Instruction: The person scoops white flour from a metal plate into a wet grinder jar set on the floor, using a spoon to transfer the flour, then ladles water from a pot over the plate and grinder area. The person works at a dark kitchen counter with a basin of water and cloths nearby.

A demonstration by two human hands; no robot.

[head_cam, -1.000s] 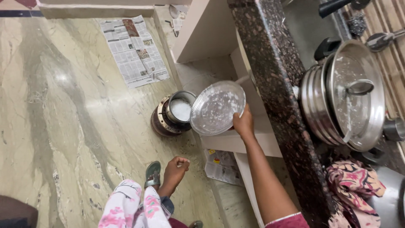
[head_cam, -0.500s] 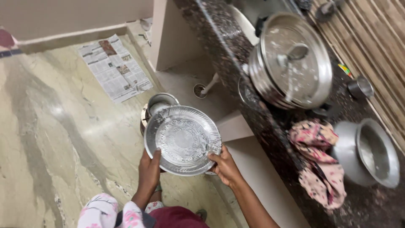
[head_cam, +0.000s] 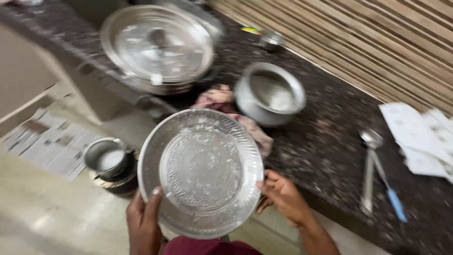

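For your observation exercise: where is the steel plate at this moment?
In the head view the steel plate sits low and central, held at its rim by the left hand and right hand, just before the dark counter's edge, near the patterned cloth.

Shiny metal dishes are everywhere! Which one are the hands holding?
The big round plate: the left hand and right hand grip its opposite rims. The lidded pan and small pot sit untouched on the counter.
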